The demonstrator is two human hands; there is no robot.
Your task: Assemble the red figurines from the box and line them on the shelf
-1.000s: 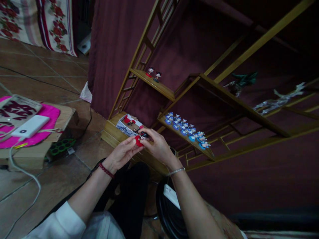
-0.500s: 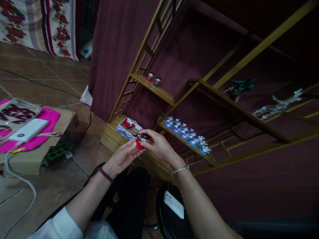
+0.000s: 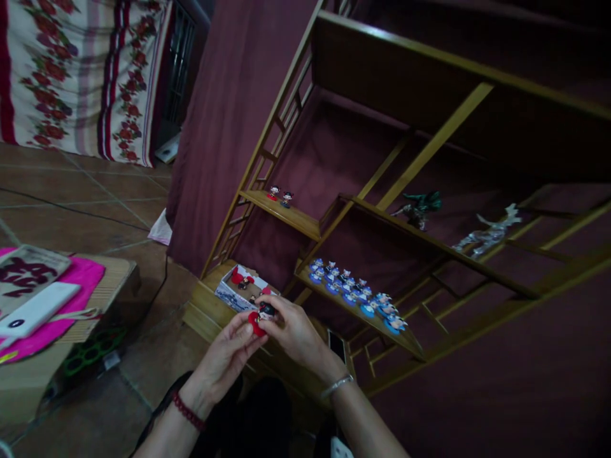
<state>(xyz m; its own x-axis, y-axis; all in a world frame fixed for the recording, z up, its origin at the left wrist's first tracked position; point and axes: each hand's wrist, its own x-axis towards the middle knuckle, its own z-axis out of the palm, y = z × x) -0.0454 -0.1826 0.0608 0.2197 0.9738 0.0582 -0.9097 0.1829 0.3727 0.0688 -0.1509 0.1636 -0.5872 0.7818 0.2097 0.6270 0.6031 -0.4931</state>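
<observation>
Between my two hands is a small figurine (image 3: 265, 312) with black hair and a red round base. My left hand (image 3: 229, 346) pinches the red base from the left. On the right, my right hand (image 3: 293, 331) has its fingers around the figurine's head and upper body. Just beyond them a box (image 3: 226, 294) with a blue-and-white patterned side sits on the cabinet's low ledge, holding several red and black figurines (image 3: 242, 280). My right hand covers part of that box. Two similar figurines (image 3: 279, 194) stand upright on the small shelf (image 3: 286, 216) above.
Rows of several blue-based figurines (image 3: 353, 286) line a shelf to the right. Higher up stand a green ornament (image 3: 422, 207) and a clear, glassy ornament (image 3: 491, 232). At left, a cardboard box (image 3: 109, 286) bears a pink sheet and a white power bank (image 3: 41, 310).
The view has tilted upward, so the shelves sit lower in the picture and more of the upper cabinet shows. Both hands still hold the figurine near the box.
</observation>
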